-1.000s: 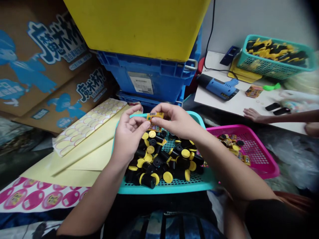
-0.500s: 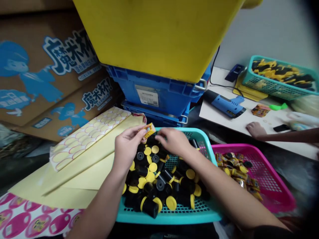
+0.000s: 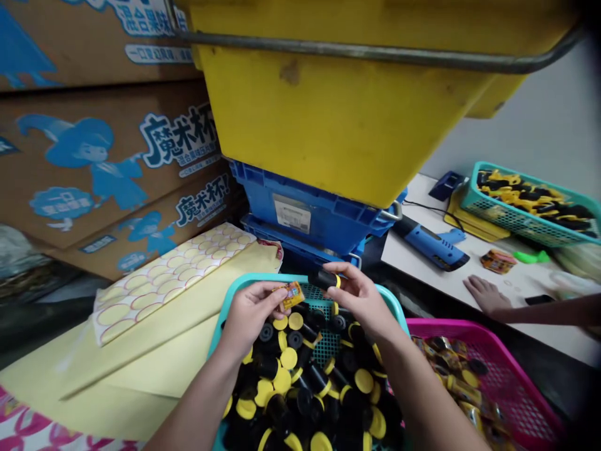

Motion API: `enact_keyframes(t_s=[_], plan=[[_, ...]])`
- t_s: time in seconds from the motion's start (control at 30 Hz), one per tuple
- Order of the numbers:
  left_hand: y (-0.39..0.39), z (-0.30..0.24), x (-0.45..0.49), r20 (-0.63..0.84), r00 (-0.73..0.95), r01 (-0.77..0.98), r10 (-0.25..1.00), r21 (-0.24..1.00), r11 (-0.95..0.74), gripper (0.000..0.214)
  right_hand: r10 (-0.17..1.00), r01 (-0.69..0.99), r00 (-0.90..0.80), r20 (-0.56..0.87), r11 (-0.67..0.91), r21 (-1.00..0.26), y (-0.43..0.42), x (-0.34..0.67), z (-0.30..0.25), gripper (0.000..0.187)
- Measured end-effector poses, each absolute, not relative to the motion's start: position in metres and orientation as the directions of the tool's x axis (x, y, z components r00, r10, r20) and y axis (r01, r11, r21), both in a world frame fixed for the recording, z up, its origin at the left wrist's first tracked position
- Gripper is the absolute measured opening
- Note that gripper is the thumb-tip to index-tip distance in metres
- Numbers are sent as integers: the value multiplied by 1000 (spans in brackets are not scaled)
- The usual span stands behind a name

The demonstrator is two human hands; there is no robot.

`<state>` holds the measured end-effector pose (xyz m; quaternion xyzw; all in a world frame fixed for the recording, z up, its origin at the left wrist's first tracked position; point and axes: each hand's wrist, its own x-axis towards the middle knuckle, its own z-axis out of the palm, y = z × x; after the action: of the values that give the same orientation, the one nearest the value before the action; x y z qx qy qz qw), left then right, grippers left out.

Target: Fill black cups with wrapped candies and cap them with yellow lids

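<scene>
Left hand (image 3: 251, 316) fingers pinch small orange pack (image 3: 292, 295); right hand (image 3: 357, 299) fingers clamp black tube w/ yellow cap (image 3: 323, 279), both just over teal basket (image 3: 258, 277); tube looks light, stiff; grip its middle.

A glossy orange printed wrapper (image 3: 293, 295) and a matt, smooth black plastic cylinder (image 3: 321, 279) sit near; the far yellow plastic bin (image 3: 338, 113) looks scuffed, its steel bar (image 3: 375, 55) smooth.

Black canisters (image 3: 291, 391) with yellow caps, in teal mesh basket (image 3: 248, 287). Orange-yellow packet (image 3: 293, 295). Magenta mesh basket (image 3: 451, 326). Yellow crate (image 3: 328, 106) on blue crate (image 3: 300, 219). Brown cartons (image 3: 94, 175), blue cartoon print. Sticker sheet (image 3: 164, 282): yellow circles, red outlines, cream backing.
</scene>
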<state>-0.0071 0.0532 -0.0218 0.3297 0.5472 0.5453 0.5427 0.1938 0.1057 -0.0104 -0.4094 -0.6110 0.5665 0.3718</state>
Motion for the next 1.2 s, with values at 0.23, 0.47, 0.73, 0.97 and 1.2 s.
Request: enact_keyframes(t_s=[0.23, 0.47, 0.73, 0.97, 1.2], plan=[[52, -31, -9, -219, -217, -249, 951, 955, 162, 28, 859, -73, -511, 25, -14, -997, 108, 196, -18, 37], [50, -31, -5, -162, -209, -209, 964, 971, 117, 29, 805, 123, -555, 210, 329, -936, 106, 200, -13, 25], [47, -18, -1, -175, -100, -188, 980, 970, 154, 30, 772, 47, -559, 303, 394, -918, 104, 186, -23, 30], [46, -19, 0, -167, 12, -321, 986, 933, 162, 26, 763, -99, -577, 290, 287, -953, 95, 176, -28, 39], [43, -20, 7, -120, 7, -364, 993, 924, 114, 28, 645, -259, -764, 8, -295, -920, 92, 164, -37, 48]])
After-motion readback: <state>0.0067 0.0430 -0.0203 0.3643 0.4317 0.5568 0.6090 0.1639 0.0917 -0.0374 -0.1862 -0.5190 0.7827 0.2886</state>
